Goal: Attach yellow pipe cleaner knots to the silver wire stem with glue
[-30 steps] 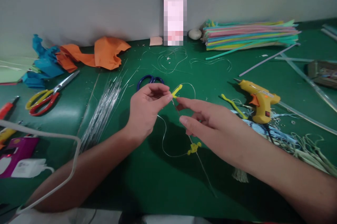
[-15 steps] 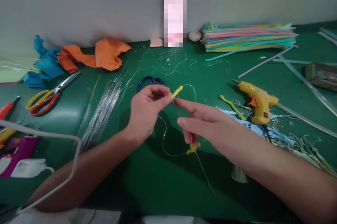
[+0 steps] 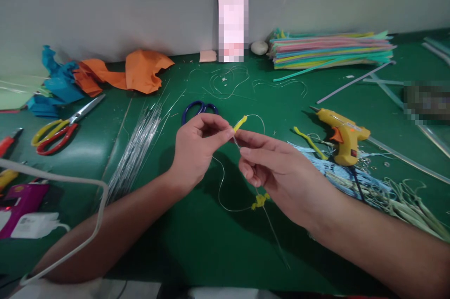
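My left hand [image 3: 202,146] pinches a short yellow pipe cleaner piece [image 3: 240,123] between thumb and fingertips, its free end pointing up and right. Close beside it, my right hand [image 3: 274,158] has thumb and index finger together on a thin wire [image 3: 236,141] running down from the yellow piece. Below the right fingers hangs a small knotted yellow cluster [image 3: 260,201] on the wire, with a straight wire tail beneath it. A loose wire loop curves from under my left hand to the cluster. Blue-handled scissors [image 3: 192,108] lie partly hidden behind my left hand.
On the right are a yellow glue gun [image 3: 339,132], another yellow pipe cleaner [image 3: 311,143] and blue tassels [image 3: 365,179]. Pipe cleaners [image 3: 332,50] are bundled at the back. Left lie cut wires [image 3: 137,144] and red-and-yellow scissors [image 3: 58,135]. A white cable [image 3: 101,210] crosses my left forearm.
My right thumb has closed toward the index finger on the wire, and the other fingers have curled in. The yellow cluster has come out from behind my right fingers.
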`<state>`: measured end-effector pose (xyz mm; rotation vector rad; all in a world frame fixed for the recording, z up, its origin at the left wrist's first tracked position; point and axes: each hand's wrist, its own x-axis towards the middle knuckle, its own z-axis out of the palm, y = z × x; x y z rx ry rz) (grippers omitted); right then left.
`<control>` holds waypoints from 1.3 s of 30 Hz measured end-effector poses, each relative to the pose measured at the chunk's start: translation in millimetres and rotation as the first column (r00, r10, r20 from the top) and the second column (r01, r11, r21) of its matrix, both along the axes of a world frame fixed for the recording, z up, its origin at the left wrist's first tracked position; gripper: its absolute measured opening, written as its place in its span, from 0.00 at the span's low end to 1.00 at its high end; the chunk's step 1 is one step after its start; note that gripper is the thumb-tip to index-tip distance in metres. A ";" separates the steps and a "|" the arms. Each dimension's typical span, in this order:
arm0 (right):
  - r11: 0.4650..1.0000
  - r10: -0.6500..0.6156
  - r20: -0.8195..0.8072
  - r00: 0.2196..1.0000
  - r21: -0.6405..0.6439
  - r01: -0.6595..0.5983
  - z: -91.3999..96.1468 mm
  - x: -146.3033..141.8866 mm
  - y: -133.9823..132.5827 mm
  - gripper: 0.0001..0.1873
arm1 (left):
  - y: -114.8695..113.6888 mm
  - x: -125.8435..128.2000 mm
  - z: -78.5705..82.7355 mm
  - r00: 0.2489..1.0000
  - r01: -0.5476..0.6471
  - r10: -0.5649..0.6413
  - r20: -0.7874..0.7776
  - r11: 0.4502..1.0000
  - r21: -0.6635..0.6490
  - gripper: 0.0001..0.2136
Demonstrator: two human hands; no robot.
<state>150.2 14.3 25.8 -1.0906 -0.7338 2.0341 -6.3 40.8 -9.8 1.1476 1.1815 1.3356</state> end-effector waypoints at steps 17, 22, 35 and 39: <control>0.997 0.027 -0.079 0.996 0.074 -0.021 3.5 -2.1 -1.2 0.15 | 8.1 -2.5 7.7 0.993 0.071 -0.045 0.111 0.966 -0.248 0.08; 0.998 0.022 -0.088 0.996 0.056 -0.017 0.7 -3.4 -0.8 0.17 | 11.9 -9.7 5.4 0.981 0.195 -0.179 0.078 0.922 -0.335 0.12; 0.995 0.052 -0.103 0.993 0.087 -0.043 -3.8 -3.4 -0.9 0.20 | 15.7 -12.1 3.1 0.972 0.234 -0.220 0.080 0.908 -0.348 0.12; 0.996 0.049 -0.096 0.994 0.084 -0.041 -4.7 -3.8 -0.8 0.24 | 17.3 -12.8 2.5 0.988 0.153 -0.142 0.060 0.928 -0.339 0.10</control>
